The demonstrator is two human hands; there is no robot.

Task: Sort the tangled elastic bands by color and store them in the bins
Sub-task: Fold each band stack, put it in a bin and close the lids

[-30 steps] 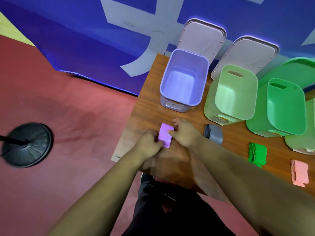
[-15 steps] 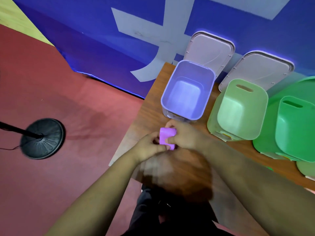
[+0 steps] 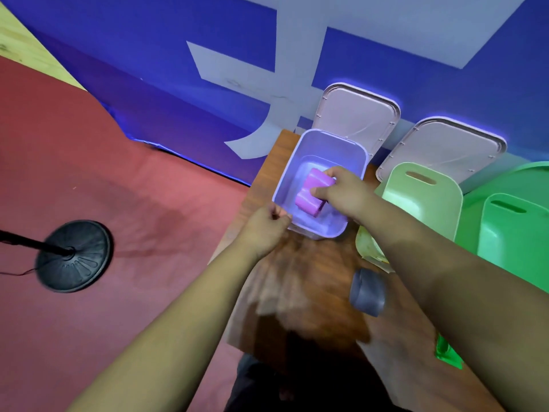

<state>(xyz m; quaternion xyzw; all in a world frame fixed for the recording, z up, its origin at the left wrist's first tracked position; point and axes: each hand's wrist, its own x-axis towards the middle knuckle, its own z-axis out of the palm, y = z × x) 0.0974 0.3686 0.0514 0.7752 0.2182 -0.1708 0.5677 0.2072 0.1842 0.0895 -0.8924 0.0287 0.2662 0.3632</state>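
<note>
stand base (image 3: 74, 255): sitting on the red floor, well off to the left of the table; not involved.
table (image 3: 297, 278): wooden top, carrying the bins and the bundles that are waiting.
left hand (image 3: 267, 230): fingers curling in toward the thumb, right against the near-left rim of the lilac bin. I can't tell if I'm pinching the rim or holding nothing.
lilac bin (image 3: 323, 144): standing open with its lid (image 3: 356, 117) leaning up behind it.
magenta band bundle (image 3: 315, 191): hanging inside the bin's mouth, above the floor and not yet let go.
right hand (image 3: 344, 191): reaching over the bin from the right, with thumb and fingers clamping on the bundle.
change: a moment ago I was holding the bundle in both hands over the table in front of the bin. Now my left has come off and my right alone is carrying it in.
meaning: I'm judging this colour as nearly stored, with only the release left.
grey band bundle (image 3: 367, 292): lying on the table near my right forearm; probably next.
pale green bin (image 3: 421, 197): waiting open, just right of the lilac one.
green bin (image 3: 514, 233): farther right, also open.
green bands (image 3: 447, 352): peeking out past my right arm, still on the table.
</note>
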